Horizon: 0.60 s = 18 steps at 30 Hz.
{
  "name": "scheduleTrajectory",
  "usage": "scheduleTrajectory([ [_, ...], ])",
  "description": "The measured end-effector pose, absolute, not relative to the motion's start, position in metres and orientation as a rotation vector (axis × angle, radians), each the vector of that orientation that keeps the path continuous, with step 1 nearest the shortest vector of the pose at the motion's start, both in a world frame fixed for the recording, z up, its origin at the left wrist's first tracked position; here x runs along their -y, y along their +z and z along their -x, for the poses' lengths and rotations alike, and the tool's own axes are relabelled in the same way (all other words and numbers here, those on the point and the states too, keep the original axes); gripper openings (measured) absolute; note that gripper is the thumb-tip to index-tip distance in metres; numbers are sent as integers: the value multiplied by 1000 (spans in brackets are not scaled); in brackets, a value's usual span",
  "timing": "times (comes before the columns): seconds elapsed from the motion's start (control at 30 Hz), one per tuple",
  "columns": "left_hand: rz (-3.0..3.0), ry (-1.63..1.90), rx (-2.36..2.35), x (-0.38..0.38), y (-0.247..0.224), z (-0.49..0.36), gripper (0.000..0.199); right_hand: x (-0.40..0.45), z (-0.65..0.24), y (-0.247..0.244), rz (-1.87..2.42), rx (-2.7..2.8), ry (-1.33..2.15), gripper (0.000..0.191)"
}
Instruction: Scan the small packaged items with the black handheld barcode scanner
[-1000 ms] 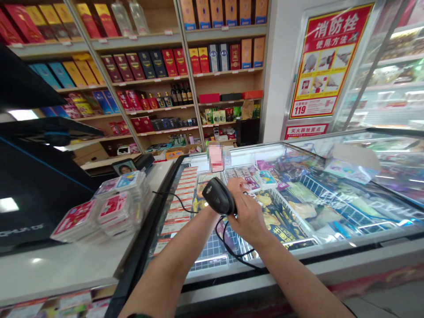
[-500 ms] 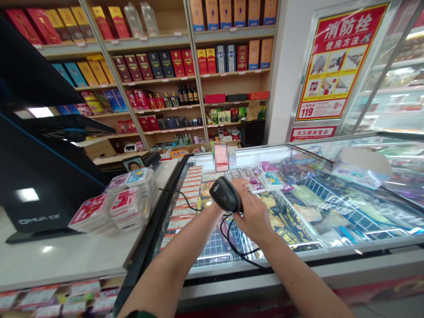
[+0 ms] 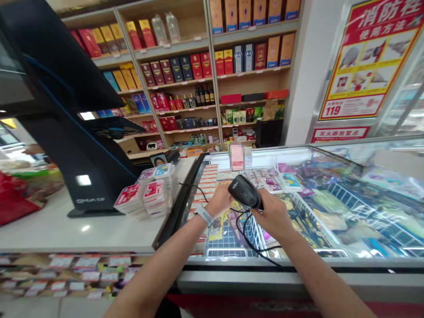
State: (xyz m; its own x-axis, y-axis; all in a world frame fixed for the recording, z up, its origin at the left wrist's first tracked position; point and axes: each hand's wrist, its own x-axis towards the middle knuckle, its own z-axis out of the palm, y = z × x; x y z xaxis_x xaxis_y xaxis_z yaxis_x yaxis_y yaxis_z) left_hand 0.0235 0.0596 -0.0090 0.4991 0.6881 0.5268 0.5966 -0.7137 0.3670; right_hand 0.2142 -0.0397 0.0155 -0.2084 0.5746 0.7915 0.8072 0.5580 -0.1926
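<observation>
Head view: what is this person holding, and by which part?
The right hand grips a black corded barcode scanner by its handle; the left hand is too hidden to tell.

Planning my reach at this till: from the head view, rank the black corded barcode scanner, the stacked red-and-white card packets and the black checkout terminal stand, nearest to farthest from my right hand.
From the right hand:
1. the black corded barcode scanner: gripped in that hand, above the glass-topped freezer.
2. the stacked red-and-white card packets: to the left, on the white counter.
3. the black checkout terminal stand: farther left.
</observation>
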Motion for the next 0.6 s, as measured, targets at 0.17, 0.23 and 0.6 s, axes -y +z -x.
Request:
scheduleTrajectory([
  [0.17, -2714, 903, -1409, -13, 6, 39, 43, 37, -226, 22, 1041, 2005, -253, 21],
  [0.23, -2733, 889, -1517, 7, 13, 62, 42, 34, -234, 26, 1010, 2025, -226, 25],
  [0.6, -2677, 1015, -2245, 67, 44, 153, 48, 22, -258, 12, 949, 2170, -271, 29],
])
